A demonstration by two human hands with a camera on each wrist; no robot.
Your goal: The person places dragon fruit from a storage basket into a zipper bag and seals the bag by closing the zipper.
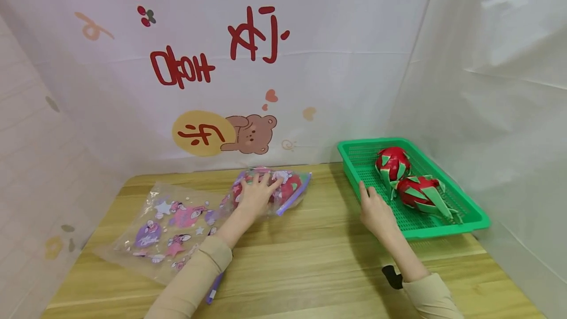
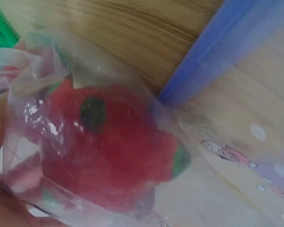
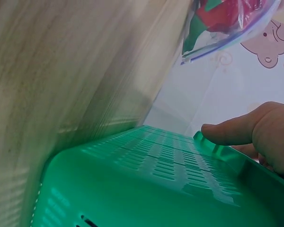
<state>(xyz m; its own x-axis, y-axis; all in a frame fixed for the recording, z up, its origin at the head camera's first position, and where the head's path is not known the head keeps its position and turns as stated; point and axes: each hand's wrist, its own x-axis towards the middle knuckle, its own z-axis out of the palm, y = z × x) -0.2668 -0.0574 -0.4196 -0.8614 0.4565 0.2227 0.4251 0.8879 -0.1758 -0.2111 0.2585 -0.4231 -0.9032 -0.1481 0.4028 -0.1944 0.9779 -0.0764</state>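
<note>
Where the counter runs to lower left of the frame, a clear printed bag lies flat, a purple strip at its near end. Center of frame: second clear bag, the filled bag, red and green fruit inside, purple edge facing right. My left hand rests on top of it, fingers spread; how firmly they press, can't tell. Behind, upper center, white sheet with red characters and a bear print. Right of center, my right hand pinches the left rim of the green basket, thumb on the outer side per right wrist view. Inside basket, right of frame: two dragon fruits, red with green leaves, touching, one nearer the back.
</note>
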